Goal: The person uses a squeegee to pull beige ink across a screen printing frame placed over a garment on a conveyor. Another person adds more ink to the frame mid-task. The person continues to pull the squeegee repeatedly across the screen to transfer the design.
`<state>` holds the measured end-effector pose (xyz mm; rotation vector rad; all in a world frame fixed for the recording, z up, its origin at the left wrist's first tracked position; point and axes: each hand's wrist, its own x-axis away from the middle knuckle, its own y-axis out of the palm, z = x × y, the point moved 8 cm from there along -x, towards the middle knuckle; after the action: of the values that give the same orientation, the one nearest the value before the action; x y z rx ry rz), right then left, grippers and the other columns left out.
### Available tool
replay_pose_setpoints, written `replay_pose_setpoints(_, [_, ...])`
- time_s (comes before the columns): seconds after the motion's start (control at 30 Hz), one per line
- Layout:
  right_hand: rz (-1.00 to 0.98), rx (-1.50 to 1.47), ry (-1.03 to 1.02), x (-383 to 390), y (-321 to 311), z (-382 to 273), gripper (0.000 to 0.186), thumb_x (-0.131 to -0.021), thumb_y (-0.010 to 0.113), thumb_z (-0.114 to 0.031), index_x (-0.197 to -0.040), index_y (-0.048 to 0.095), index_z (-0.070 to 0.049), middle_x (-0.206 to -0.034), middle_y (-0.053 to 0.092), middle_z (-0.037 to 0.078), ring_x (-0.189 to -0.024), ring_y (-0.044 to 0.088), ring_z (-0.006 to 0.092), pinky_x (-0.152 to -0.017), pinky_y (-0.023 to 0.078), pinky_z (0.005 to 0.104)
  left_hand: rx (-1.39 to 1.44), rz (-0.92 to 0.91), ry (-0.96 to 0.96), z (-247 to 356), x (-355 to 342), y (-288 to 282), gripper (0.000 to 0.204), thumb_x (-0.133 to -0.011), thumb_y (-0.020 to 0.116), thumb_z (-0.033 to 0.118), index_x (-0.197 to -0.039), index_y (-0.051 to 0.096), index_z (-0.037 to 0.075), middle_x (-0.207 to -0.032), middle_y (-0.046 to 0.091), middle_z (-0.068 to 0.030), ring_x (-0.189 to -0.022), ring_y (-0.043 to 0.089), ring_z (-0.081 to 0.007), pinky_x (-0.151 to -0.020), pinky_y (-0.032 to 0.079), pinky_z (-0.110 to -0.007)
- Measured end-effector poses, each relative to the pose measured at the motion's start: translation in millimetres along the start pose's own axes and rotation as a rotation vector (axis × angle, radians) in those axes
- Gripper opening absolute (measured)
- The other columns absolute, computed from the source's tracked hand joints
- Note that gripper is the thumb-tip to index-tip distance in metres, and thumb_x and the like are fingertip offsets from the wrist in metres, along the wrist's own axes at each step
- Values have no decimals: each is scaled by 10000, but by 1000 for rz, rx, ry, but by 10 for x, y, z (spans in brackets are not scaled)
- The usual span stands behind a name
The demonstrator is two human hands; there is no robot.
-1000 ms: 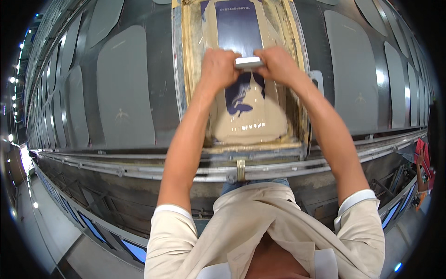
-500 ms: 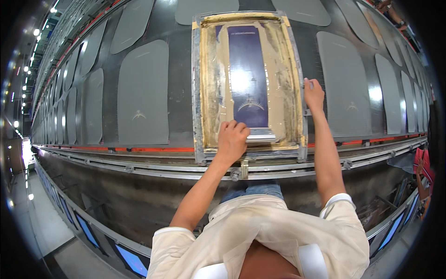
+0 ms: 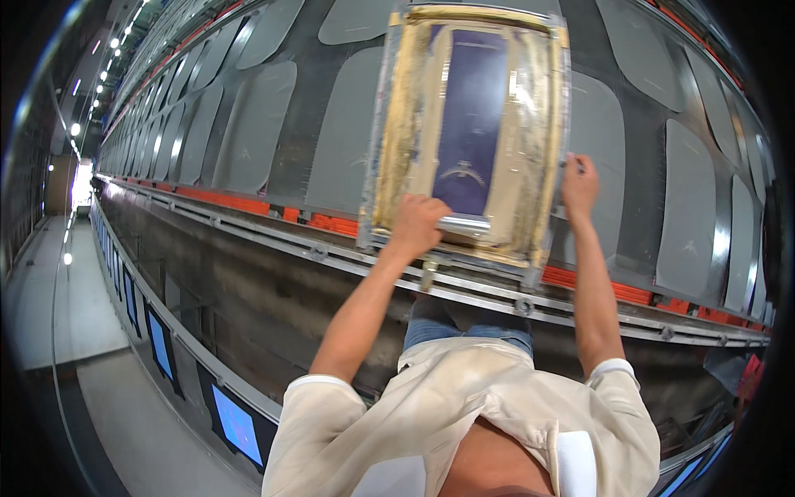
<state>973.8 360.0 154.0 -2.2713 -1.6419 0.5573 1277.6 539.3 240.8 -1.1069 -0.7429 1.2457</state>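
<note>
Yellow-edged screen frame (image 3: 480,14) at twelve o'clock: left hand (image 3: 419,224) clamped on the metal squeegee (image 3: 469,224) at its six o'clock; right hand (image 3: 580,186) curled by its four-o'clock edge, grip indeterminable. A level frame and steady squeegee seem advisable.

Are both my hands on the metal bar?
No, only the left hand grips the metal bar; the right hand is at the side of the frame.
</note>
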Motion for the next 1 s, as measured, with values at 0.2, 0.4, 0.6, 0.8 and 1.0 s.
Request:
replay_pose_setpoints(0.2, [-113,-71,146,358,512,-548,298,-951,630,-333,-1003,685,-45,-788,685,177,-714,643,306,-700,492,415,2,104,23,-221,344,-520,276,-635,773,64,-898,724,129,-910,719,0,-853,646,-258,-790,435,-400])
replay_pose_setpoints(0.4, [-65,68,119,405,947,-786,323,-933,630,-355,-1006,696,-47,-800,694,201,-742,664,354,-718,495,440,-19,69,90,-869,825,-590,282,-625,758,55,-890,712,139,-956,710,17,-845,623,-222,-795,417,-381])
replay_pose_setpoints(0.6, [-75,183,163,441,1262,-905,331,-932,623,-363,-1027,700,-55,-852,717,200,-822,699,379,-765,514,443,-13,43,135,-1299,695,-606,438,-578,727,-3,-994,707,134,-1031,699,9,-887,605,-223,-853,408,-390])
replay_pose_setpoints(0.8, [-287,505,258,400,1343,-1034,322,-941,620,-352,-1072,710,-72,-893,723,195,-897,694,378,-815,519,462,-25,130,173,-1930,-598,-564,404,-591,707,-20,-971,703,118,-1005,706,-12,-895,613,-237,-838,404,-397])
replay_pose_setpoints(1.0, [-400,243,-296,-716,2177,-1941,408,-913,702,-344,-1209,688,-63,-1114,704,180,-1154,605,351,-974,477,427,-93,239,250,-2697,-2544,-532,294,-650,711,26,-925,725,130,-945,718,-41,-878,643,-259,-807,425,-413])
